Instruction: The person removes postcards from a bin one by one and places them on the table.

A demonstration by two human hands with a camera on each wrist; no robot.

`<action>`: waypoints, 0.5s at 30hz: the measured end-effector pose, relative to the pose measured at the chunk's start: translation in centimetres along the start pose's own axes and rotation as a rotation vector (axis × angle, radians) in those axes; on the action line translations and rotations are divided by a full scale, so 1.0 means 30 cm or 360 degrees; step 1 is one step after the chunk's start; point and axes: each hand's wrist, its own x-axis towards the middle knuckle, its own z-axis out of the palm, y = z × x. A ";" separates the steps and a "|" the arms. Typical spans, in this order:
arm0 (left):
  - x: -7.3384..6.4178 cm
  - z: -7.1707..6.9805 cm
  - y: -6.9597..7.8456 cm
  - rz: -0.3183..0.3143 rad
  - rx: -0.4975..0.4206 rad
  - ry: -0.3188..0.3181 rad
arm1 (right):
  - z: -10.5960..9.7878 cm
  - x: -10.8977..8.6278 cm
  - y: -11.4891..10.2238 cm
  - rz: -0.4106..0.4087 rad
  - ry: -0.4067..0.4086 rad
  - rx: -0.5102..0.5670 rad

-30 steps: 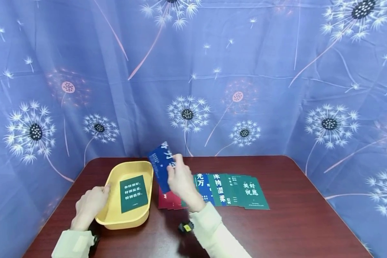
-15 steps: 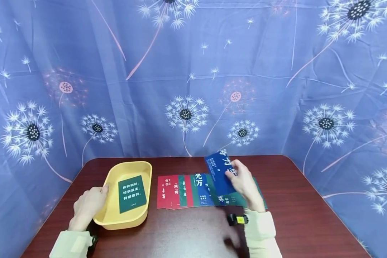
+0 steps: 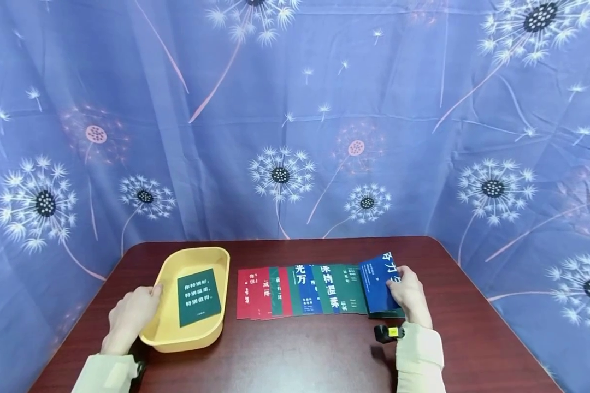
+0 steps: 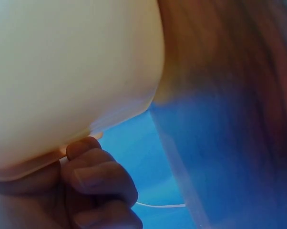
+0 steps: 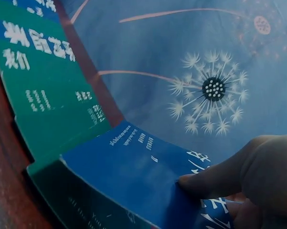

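My left hand [image 3: 131, 316] grips the left rim of a yellow plastic basin [image 3: 189, 341]; in the left wrist view its fingers [image 4: 105, 176] curl at the rim below the pale wall. Inside the basin lies a green card [image 3: 199, 298] with white writing. At the right end of an overlapping row of cards [image 3: 307, 289], my right hand [image 3: 410, 295] pinches a blue card [image 3: 376, 285] by its right side. The right wrist view shows the thumb pressed on the blue card [image 5: 129, 162], which is slightly bent and overlaps a green card [image 5: 86, 210] beneath.
The row holds several red, green and blue cards with white writing, running across the middle of the dark red-brown table [image 3: 295, 355]. A blue curtain [image 3: 295, 65] with dandelion prints hangs behind the table and along its sides.
My right hand has carried the blue card rightward from beside the basin, then lowered it over the row's right-end green card. The left hand stays at the basin rim.
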 end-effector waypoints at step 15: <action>-0.008 -0.001 0.004 -0.0015 0.0006 -0.0028 | 0.035 0.032 0.077 0.0022 0.0152 -0.0266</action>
